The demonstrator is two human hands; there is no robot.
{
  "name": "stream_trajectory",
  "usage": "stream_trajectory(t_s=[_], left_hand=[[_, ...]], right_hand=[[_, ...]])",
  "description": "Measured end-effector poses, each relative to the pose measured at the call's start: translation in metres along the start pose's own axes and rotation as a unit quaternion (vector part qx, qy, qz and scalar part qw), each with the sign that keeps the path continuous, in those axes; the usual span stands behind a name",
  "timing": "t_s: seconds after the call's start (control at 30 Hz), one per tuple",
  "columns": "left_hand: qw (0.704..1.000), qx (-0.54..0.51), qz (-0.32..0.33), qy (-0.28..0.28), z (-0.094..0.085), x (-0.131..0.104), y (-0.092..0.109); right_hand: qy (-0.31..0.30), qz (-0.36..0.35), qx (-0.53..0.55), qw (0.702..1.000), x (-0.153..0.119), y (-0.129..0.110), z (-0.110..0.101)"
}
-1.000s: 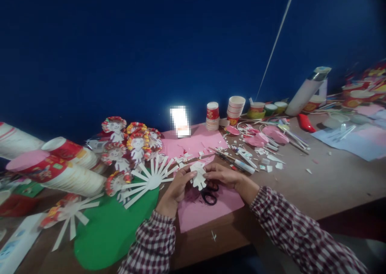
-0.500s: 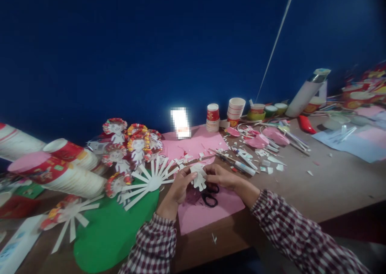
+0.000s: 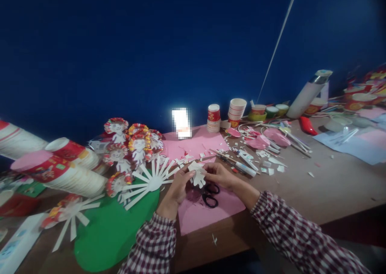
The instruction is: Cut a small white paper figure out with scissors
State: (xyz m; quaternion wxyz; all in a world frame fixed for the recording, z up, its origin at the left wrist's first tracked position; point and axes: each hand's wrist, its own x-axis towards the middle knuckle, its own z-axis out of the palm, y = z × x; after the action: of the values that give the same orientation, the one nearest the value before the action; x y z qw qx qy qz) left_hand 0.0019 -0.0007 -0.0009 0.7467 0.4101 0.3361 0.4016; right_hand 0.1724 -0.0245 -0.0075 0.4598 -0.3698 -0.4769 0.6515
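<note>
A small white paper cut-out (image 3: 198, 176) shaped like a little figure is held up between both hands. My left hand (image 3: 180, 185) pinches its left side with thumb and fingers. From the right, my right hand (image 3: 221, 176) grips its other edge. Black-handled scissors (image 3: 210, 200) lie just below, their blades partly hidden, on a pink sheet of paper (image 3: 196, 221). To the left, a white paper cup cut into spread strips (image 3: 154, 183) rests partly over a green oval sheet (image 3: 111, 233).
Finished-looking paper figures (image 3: 139, 145) with red and yellow rims cluster at left, near leaning stacks of paper cups (image 3: 75, 177). Pens (image 3: 245, 168) and white scraps lie to the right. Behind stand more cups (image 3: 237, 109), a tilted flask (image 3: 309, 95) and a bright, pixelated phone-like shape (image 3: 181, 123).
The paper cut-out has turned slightly in my fingers, so more of its upper part shows. Both hands stay in nearly the same place, and the view has shifted a little.
</note>
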Motion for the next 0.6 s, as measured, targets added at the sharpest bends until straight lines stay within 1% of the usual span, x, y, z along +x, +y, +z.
stream_trajectory(t_s=[0.07,0.17,0.27,0.5,0.6], left_hand=[[1.000,-0.002,-0.005,0.005,0.0000,-0.0001,0.0004],[1.000,-0.011,-0.013,0.002,0.0001,0.0003,0.0006],[1.000,-0.018,-0.012,-0.003,0.0009,0.0009,0.0005],[1.000,-0.022,-0.009,-0.005,0.0008,0.0016,-0.0011],[1.000,-0.025,-0.004,-0.002,-0.0001,0.0016,-0.0019]], right_hand=[[0.015,-0.007,-0.019,1.000,0.0003,0.0011,0.0008],[0.041,-0.044,-0.065,0.996,0.0007,0.0025,0.0026],[0.059,-0.062,-0.076,0.993,0.0010,0.0026,0.0042],[0.064,-0.040,-0.062,0.995,0.0018,-0.0019,0.0046],[0.058,-0.028,-0.037,0.997,0.0017,-0.0015,0.0043]])
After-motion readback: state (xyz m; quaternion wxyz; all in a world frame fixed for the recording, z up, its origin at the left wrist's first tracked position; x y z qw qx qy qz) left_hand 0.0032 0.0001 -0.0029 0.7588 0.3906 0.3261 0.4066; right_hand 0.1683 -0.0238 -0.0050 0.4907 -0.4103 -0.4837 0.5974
